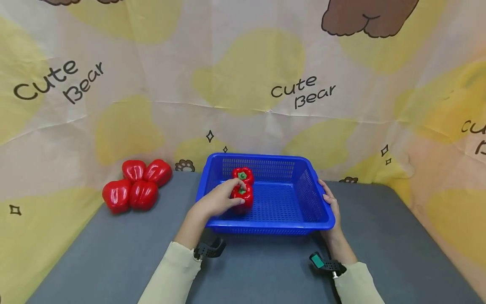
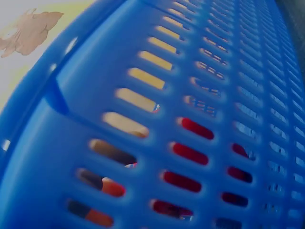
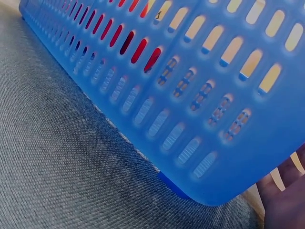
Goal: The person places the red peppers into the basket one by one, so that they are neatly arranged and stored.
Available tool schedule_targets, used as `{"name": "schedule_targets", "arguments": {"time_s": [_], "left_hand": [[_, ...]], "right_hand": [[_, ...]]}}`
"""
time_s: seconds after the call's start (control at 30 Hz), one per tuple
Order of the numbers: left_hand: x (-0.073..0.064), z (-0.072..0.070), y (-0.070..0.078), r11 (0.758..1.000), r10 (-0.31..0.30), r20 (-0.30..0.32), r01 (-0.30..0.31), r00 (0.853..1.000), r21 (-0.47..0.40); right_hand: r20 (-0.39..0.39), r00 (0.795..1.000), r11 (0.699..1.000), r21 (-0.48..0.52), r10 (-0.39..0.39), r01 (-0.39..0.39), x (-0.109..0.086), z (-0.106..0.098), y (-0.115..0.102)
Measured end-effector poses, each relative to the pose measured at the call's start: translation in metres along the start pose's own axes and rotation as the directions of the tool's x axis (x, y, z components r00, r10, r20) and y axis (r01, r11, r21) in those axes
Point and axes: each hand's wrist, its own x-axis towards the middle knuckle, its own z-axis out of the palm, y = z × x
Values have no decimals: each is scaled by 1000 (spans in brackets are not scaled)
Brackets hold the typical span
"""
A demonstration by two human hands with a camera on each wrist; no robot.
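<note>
Two grips: left hand (image 1: 220,198), fingers curled round the nearer red pepper (image 1: 248,196); right hand (image 1: 334,214), fingers clasping the blue basket (image 1: 273,227), light pinch and steady brace probably best.

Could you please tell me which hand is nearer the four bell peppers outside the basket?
Left hand: gripping a bell pepper in the basket, right of the four bell peppers. The right hand, farther right, holds the basket's right side.

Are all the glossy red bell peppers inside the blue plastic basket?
No, four glossy red bell peppers lie on the flat grey table, outside the basket.
</note>
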Motion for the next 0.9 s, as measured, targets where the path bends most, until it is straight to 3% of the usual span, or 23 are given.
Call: {"name": "schedule_targets", "arguments": {"time_s": [0.3, 0.53, 0.73, 0.9], "left_hand": [[-1, 2, 1, 998, -17, -28, 19, 999, 67], [0, 1, 3, 995, -31, -25, 33, 999, 93], [0, 2, 3, 995, -27, -22, 29, 999, 95], [0, 2, 4, 996, -45, -35, 48, 998, 82]], "right_hand": [[-12, 1000, 1000, -19, 19, -19, 3, -2, 0], [-65, 996, 992, -109, 56, -63, 3, 1, -4], [-90, 993, 986, -144, 69, -82, 3, 3, -6], [-74, 996, 991, -118, 55, -63, 2, 3, -5]]}}
